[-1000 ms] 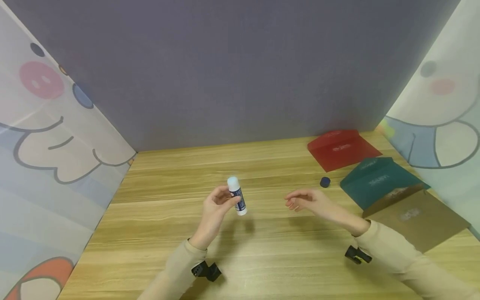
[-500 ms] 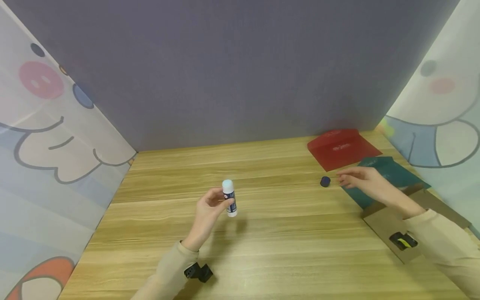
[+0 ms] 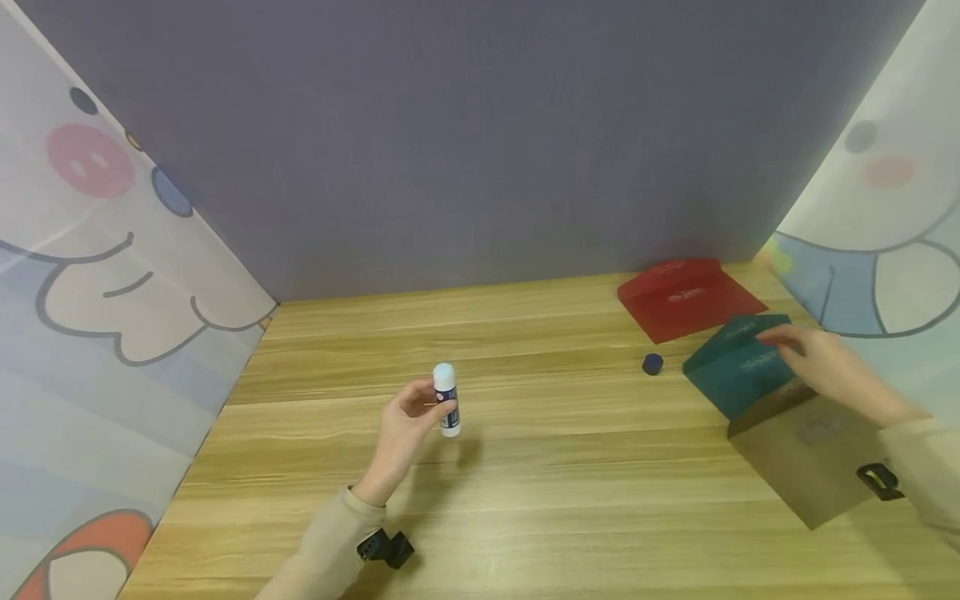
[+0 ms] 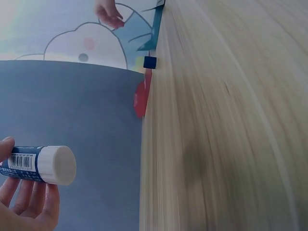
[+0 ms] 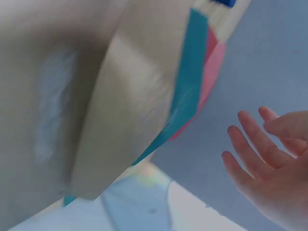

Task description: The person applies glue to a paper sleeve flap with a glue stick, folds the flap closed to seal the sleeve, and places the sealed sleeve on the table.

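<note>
My left hand [image 3: 405, 425] pinches an uncapped glue stick [image 3: 447, 404] between thumb and fingers, upright above the table. The stick's white base [image 4: 60, 165] and barcode label show in the left wrist view. My right hand [image 3: 832, 367] hovers over the envelopes at the right, holding nothing, its fingers loosely bent. Beneath it lie a teal envelope [image 3: 731, 367] and a brown envelope [image 3: 802, 458], both with raised flaps. In the right wrist view the right hand's fingers [image 5: 260, 154] are spread apart from the brown envelope [image 5: 125, 91].
A red envelope [image 3: 686, 302] with its flap up lies at the back right. The dark blue cap [image 3: 652, 364] stands left of the teal envelope. A grey panel [image 3: 487, 150] closes the back of the wooden table [image 3: 562, 500], and printed cloth walls flank it.
My right hand has swept rightward from mid-table, past the cap, to over the teal and brown envelopes. My left hand has shifted slightly left with the glue stick.
</note>
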The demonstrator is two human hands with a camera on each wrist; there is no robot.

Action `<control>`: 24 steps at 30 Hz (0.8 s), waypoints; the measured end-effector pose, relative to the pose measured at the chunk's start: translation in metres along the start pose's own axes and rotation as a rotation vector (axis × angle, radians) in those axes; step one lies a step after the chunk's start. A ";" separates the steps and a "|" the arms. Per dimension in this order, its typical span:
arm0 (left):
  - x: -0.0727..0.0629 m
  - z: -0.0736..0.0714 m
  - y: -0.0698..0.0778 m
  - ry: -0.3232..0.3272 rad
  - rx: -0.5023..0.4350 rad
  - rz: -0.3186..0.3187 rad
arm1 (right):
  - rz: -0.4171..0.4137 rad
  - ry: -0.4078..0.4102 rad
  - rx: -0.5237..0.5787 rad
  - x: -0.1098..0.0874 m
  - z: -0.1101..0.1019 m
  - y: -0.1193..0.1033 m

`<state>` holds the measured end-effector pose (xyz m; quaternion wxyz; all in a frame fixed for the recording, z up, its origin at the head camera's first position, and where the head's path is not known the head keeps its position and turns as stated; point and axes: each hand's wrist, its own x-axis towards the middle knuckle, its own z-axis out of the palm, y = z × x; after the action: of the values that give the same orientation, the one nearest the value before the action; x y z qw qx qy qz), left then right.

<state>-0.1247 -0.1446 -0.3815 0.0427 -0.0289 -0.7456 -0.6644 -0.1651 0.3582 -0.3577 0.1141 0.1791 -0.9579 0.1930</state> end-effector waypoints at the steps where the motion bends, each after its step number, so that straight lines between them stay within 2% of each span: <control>1: 0.000 -0.001 0.000 0.001 0.001 -0.001 | 0.000 -0.002 -0.006 -0.002 -0.001 0.005; 4: -0.001 -0.003 -0.001 0.006 0.006 -0.006 | 0.010 -0.013 -0.023 -0.009 -0.003 0.018; 11: 0.000 -0.007 -0.002 0.017 0.000 -0.013 | 0.033 -0.100 -0.075 -0.025 -0.005 0.043; 19: 0.000 -0.010 -0.004 0.026 0.006 -0.008 | -0.047 -0.116 -0.106 -0.036 0.000 0.064; 24: 0.000 -0.010 -0.005 0.045 0.015 -0.015 | -0.116 -0.085 -0.171 -0.038 0.005 0.074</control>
<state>-0.1248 -0.1552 -0.3850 0.0547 -0.0084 -0.7494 -0.6598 -0.1602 0.4310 -0.3976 0.0995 0.2319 -0.9629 0.0958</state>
